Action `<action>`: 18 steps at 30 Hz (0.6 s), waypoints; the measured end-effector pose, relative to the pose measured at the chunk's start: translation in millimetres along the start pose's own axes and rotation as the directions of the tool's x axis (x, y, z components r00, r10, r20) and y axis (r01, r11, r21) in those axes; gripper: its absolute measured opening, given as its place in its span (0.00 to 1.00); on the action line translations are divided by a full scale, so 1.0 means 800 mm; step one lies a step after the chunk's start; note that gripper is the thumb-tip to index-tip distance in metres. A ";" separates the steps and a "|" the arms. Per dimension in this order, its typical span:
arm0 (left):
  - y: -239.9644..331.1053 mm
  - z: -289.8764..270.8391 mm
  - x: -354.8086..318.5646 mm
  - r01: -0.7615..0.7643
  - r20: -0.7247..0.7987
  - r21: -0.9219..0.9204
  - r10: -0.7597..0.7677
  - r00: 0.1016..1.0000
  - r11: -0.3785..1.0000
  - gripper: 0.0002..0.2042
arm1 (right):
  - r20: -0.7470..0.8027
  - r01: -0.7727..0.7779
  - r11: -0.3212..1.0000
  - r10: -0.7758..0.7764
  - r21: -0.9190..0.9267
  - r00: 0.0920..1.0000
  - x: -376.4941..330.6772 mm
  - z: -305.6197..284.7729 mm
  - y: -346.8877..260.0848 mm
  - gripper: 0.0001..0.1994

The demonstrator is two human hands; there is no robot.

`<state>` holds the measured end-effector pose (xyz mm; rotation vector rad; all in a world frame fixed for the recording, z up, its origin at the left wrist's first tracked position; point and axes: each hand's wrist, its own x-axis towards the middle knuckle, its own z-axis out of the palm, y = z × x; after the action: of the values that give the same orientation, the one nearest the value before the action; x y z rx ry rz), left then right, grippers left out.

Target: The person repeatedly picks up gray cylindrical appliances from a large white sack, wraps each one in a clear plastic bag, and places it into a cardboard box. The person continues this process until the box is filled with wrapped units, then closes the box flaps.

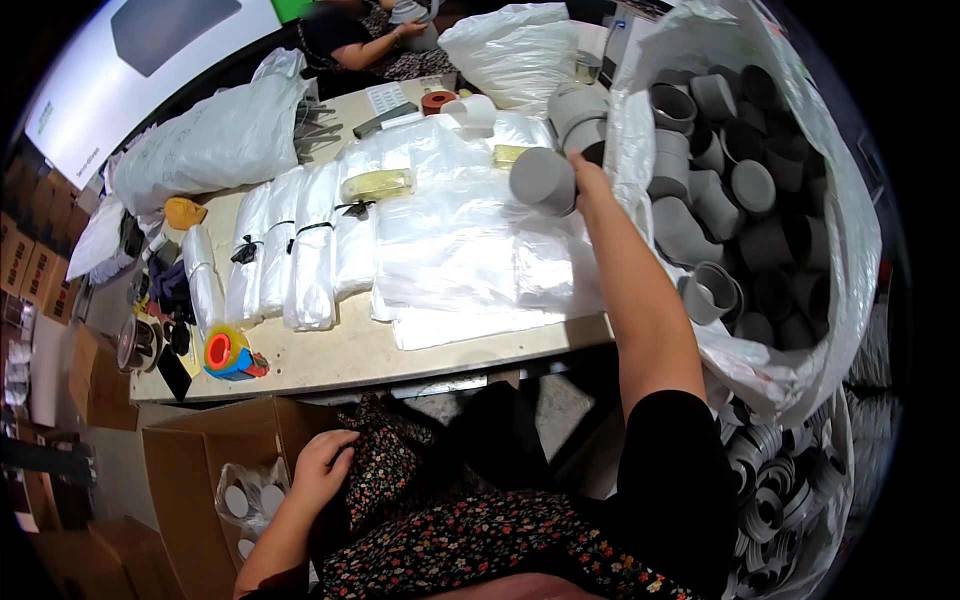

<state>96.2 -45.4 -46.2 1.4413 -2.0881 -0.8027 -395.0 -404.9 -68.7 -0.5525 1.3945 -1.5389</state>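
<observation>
My right hand (590,187) is stretched over the table with its fingers closed on a smooth grey plastic cup (543,182), whose round end faces left. Just behind it other grey cups (578,108) stand close together by the bag's edge. Below the table my left hand (322,465) is near the carton's flap and the floral cloth on my lap. Its fingers are curled together; whatever they may hold is hidden. Beneath the right hand lie flat clear plastic bags (460,245).
A large white sack (735,375) full of grey cups stands at the right, with grey rings (765,510) below. Tied bag bundles (312,255), a tape dispenser (232,355) and a stuffed sack (215,140) lie on the table (330,372). An open carton (190,490) is lower left. A co-worker (365,40) sits opposite.
</observation>
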 end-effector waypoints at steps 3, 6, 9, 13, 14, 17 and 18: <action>-0.010 0.002 0.010 -0.001 0.014 -0.021 0.001 1.000 1.000 0.11 | -0.183 -0.034 0.994 0.053 0.105 0.982 0.076 -0.036 -0.027 0.34; -0.016 0.000 0.011 0.046 0.018 -0.042 -0.045 0.999 0.998 0.11 | -0.245 0.106 0.979 -0.061 0.176 0.968 0.082 -0.001 -0.027 0.20; -0.011 0.000 0.022 0.025 0.038 -0.107 -0.021 0.999 0.994 0.11 | -0.163 0.144 0.989 -0.137 0.029 0.977 0.025 0.022 -0.050 0.19; 0.008 0.019 0.067 -0.153 0.023 -0.206 0.161 0.987 0.967 0.11 | 0.126 0.112 0.961 -0.148 0.253 0.981 -0.099 -0.014 -0.049 0.21; 0.011 0.025 0.079 -0.201 0.008 -0.225 0.208 0.978 0.953 0.12 | 0.232 0.038 0.942 -0.121 0.333 0.965 -0.135 -0.028 -0.039 0.21; 0.019 0.020 0.108 -0.122 -0.175 -0.375 0.060 0.983 0.919 0.22 | 0.350 -0.089 0.965 -0.003 0.248 0.937 -0.272 -0.043 -0.026 0.22; 0.020 0.015 0.121 -0.173 -0.317 -0.478 0.015 0.948 0.861 0.26 | 0.393 -0.086 0.980 0.007 0.182 0.920 -0.299 -0.061 -0.015 0.24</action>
<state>45.4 -129.5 -38.2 1.0827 -1.5508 -0.9319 -333.0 -176.1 -8.0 -0.6574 0.9333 -1.4137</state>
